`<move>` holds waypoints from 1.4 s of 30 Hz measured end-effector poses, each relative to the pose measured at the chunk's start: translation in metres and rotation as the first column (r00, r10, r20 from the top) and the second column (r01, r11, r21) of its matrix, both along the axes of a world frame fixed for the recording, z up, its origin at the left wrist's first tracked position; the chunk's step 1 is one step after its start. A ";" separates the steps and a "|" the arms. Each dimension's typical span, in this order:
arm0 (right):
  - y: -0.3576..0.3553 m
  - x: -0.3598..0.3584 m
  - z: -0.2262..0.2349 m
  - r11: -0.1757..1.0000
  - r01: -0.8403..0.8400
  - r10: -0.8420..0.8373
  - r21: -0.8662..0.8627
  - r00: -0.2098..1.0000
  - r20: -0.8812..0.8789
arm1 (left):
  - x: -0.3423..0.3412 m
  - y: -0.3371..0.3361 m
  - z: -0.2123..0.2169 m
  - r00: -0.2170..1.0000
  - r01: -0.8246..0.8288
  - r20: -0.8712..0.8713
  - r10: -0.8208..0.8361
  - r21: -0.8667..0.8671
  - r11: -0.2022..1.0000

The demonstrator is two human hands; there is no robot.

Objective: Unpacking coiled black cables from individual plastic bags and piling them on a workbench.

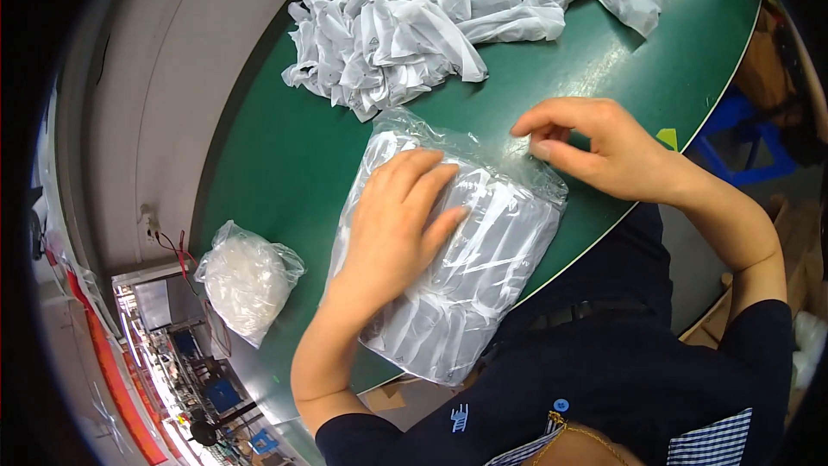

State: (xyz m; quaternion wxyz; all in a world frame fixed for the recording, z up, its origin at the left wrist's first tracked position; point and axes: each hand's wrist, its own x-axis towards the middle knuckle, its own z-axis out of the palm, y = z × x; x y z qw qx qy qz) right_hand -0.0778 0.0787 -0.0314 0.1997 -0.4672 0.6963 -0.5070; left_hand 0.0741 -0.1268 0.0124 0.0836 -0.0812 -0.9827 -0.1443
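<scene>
A large clear plastic bag [483, 250] packed with several white-wrapped pieces lies on the green table [250, 147], close to my body. My left hand [401, 216] rests on top of it with the fingers spread and nothing gripped. Loose clear film forms the far end of the bag. Just beyond the right side of that film is my right hand [595, 147], its fingers bent. Between its thumb and forefinger a small gap shows, and I see nothing held there.
A heap of white plastic-wrapped pieces [405, 26] covers the table's far part. To the left sits a crumpled clear bag [250, 285] of whitish contents. A pale wall [172, 78] borders the left side. Beyond the right edge stands a blue stool [746, 147].
</scene>
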 end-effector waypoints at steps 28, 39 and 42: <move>-0.043 0.014 -0.033 0.986 -0.125 0.119 -0.112 0.991 -0.053 | -0.025 -0.022 -0.014 0.999 0.044 0.017 -0.046 0.147 0.988; -0.046 0.035 -0.003 0.867 -0.248 0.286 -0.432 0.958 0.024 | -0.010 -0.002 0.021 0.999 0.047 -0.012 -0.051 0.624 0.780; -0.048 0.048 0.004 0.871 -0.205 0.363 -0.447 0.882 0.302 | 0.003 -0.016 0.027 0.998 0.021 0.038 -0.056 0.611 0.791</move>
